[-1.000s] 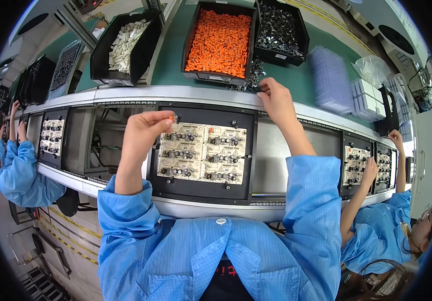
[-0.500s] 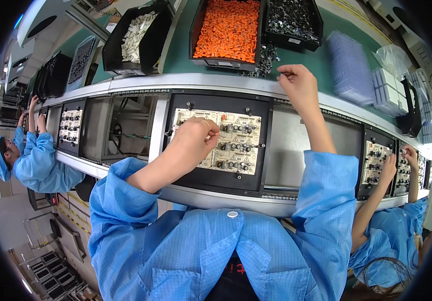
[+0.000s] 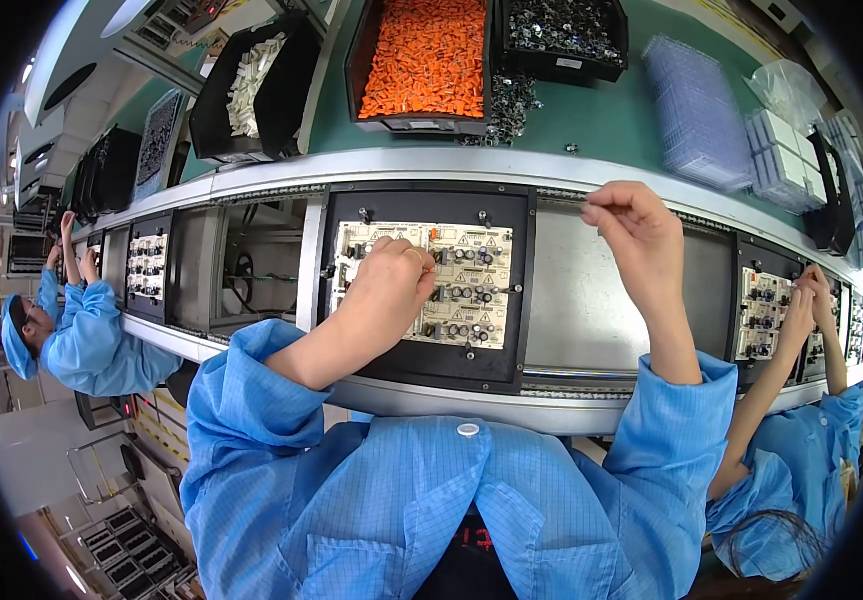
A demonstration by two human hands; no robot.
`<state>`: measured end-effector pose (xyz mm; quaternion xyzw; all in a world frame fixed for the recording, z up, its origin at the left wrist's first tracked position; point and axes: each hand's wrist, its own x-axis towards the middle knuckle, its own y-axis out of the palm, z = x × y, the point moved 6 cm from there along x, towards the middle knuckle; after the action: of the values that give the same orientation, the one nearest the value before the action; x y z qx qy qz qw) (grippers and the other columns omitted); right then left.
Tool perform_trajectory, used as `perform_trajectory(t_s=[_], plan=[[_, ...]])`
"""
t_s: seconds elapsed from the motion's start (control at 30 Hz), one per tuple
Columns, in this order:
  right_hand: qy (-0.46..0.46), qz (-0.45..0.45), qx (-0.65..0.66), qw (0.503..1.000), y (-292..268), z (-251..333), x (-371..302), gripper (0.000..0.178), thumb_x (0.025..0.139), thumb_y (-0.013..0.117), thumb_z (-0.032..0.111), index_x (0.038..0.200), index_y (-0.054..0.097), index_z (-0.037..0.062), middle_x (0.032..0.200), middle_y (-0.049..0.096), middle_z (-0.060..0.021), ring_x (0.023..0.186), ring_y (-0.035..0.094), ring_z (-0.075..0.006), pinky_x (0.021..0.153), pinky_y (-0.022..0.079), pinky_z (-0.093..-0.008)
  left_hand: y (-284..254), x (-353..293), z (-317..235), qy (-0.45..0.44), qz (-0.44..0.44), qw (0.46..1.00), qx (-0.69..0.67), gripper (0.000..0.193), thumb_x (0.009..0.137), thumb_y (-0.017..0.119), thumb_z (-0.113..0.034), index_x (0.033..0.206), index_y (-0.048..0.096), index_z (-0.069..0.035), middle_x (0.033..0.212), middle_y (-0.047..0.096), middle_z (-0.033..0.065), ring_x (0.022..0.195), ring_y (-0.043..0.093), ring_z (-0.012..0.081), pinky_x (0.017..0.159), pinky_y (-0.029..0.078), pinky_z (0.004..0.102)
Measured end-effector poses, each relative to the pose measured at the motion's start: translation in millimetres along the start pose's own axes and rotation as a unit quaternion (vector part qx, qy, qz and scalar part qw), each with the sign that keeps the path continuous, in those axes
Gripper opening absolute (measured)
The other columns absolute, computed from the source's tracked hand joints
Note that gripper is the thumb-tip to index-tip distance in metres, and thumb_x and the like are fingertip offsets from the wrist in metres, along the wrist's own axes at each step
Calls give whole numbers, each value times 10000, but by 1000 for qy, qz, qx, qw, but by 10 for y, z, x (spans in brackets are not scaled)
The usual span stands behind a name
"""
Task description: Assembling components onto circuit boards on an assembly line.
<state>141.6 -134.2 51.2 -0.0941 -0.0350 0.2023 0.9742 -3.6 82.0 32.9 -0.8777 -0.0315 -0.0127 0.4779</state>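
Note:
A pale circuit board panel [image 3: 466,335] with rows of small components lies in a black carrier frame [image 3: 351,358] on the rail in front of me. My left hand [image 3: 383,298] is over its left half, fingers curled and fingertips pinched close to the board; whatever they hold is hidden. One orange part [image 3: 433,233] stands upright near the panel's top. To the right, my right hand [image 3: 641,240] hovers above the bare metal between the rails, thumb and fingertips nearly together. Anything in that pinch is too small to make out.
Beyond the rail stand black bins of orange parts [image 3: 426,60], black-and-metal parts [image 3: 563,30] and white parts [image 3: 251,88]. Loose black parts [image 3: 501,110] lie beside them. Clear plastic trays [image 3: 696,110] are stacked at right. Co-workers in blue sit on both sides.
My right hand has come back from beside the loose black parts, nearer to me and rightward over the rail. My left hand stays at the board, and the orange speck at its fingertips no longer shows.

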Motion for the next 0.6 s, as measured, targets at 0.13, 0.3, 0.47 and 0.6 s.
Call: perform_trajectory(t_s=[0.13,0.3,0.47,0.6], plan=[[-94,19,-53,994,60,15,-162,135,824,634,-64,945,678,-22,945,611,-48,841,629,-116,673,489,-213,26,7,13,-8,5,1000,0,89,779,639,-30,834,629,38,789,630,202,822,588,372,791,466,432],[-122,131,-138,974,343,41,-366,182,777,633,-91,935,675,-12,907,619,-81,800,619,-169,681,496,-265,-109,190,125,-54,27,998,-34,121,808,646,-83,806,599,28,788,621,204,813,580,374,790,459,436],[-192,177,-254,931,701,162,-423,270,756,628,-76,1009,626,17,872,628,-114,809,617,-255,691,508,-333,-647,1104,257,71,-214,958,179,118,852,625,-121,871,621,-5,924,621,200,903,581,355,764,467,433],[-194,186,-306,913,832,164,-388,319,753,628,-56,1050,568,42,831,635,-112,814,613,-290,696,511,-377,-637,1764,506,68,-207,948,234,130,832,621,-92,915,638,7,976,605,223,941,563,381,816,488,449]])
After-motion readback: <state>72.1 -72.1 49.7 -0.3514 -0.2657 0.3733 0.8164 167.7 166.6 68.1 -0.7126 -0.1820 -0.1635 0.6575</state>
